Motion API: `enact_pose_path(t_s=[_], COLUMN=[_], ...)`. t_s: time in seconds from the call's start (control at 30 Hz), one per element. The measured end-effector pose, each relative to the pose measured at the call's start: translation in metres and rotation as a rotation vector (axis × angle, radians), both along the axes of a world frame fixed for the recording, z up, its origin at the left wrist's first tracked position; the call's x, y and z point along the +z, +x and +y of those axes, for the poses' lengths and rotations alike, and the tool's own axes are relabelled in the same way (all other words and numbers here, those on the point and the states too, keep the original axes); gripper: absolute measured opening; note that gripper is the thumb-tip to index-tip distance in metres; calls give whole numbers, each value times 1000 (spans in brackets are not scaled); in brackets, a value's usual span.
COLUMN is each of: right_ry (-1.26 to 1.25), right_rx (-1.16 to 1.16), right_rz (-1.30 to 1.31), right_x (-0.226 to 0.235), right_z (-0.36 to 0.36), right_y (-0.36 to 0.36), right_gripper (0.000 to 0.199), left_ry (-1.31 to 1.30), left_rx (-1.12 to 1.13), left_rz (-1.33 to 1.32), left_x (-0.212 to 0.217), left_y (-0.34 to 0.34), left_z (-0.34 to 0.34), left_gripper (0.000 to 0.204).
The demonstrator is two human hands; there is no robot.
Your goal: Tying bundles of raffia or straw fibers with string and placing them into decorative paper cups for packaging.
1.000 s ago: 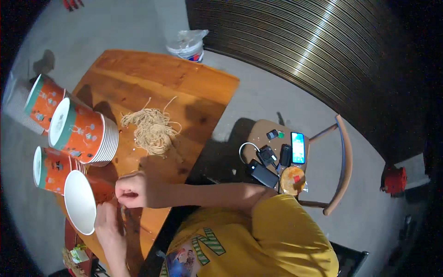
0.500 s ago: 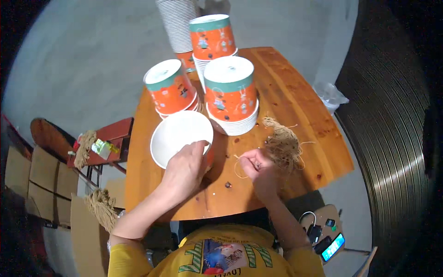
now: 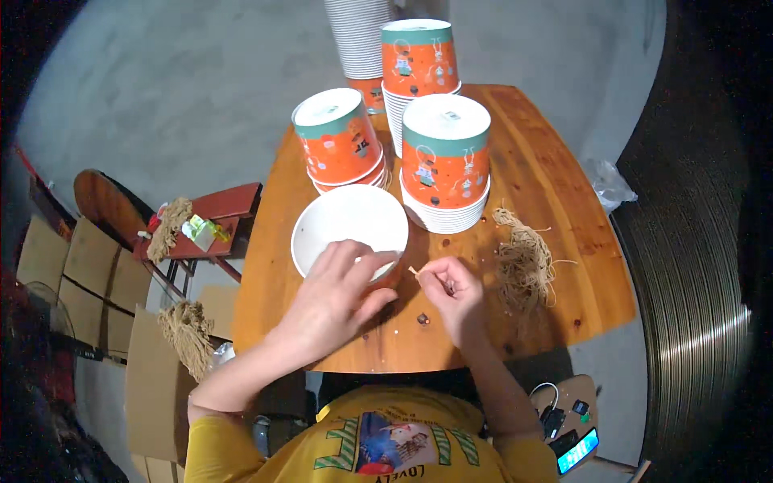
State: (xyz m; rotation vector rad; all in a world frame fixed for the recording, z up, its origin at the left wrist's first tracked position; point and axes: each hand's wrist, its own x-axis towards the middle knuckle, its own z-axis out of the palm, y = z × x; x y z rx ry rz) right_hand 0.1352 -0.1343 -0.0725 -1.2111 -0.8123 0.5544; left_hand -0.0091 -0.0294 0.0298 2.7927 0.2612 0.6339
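Note:
A white-lined paper bucket (image 3: 322,221) with an orange outside stands near the left front of the table, its mouth facing up. My left hand (image 3: 334,290) lies over its near right rim, fingers reaching across the edge and thumb apart against the outer wall. The far fingertips are partly hidden. To the right of the bucket, my right hand (image 3: 457,298) is closed in a pinch on a short piece of tan string (image 3: 415,272), whose end sticks out toward the bucket. A tangled bundle of tan strings (image 3: 523,266) lies right of that hand.
Upside-down stacks of orange and green buckets (image 3: 445,161) stand behind, with another stack (image 3: 334,137) at left. A tall white stack (image 3: 358,40) rises at the back. Left are a red bench (image 3: 221,205) and cardboard (image 3: 149,386); a phone (image 3: 578,451) lies lower right.
The view has shifted, moving the table's things rightward in the picture. My left thumb has spread away from its fingers at the rim. The right hand still pinches the string, with less of it showing.

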Motion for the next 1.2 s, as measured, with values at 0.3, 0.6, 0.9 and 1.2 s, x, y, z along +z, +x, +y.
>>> enact_pose_path(t_s=[0.3,0.6,0.9,1.2], right_ry=[-60,-18,23,79], right_rx=[114,209,66,-55], right_rz=[25,97,150,67], right_x=[17,19,4,-2], right_z=[-14,-9,4,30], right_y=[-5,-6,-2,-4], right_gripper=[3,4,5,9], left_ry=[144,60,-235,-755], left_rx=[-145,-155,84,178], left_rz=[6,2,-15,278], left_x=[-13,-13,-22,-10], left_y=[16,14,27,22], left_z=[1,1,19,35], left_gripper=[16,15,29,43])
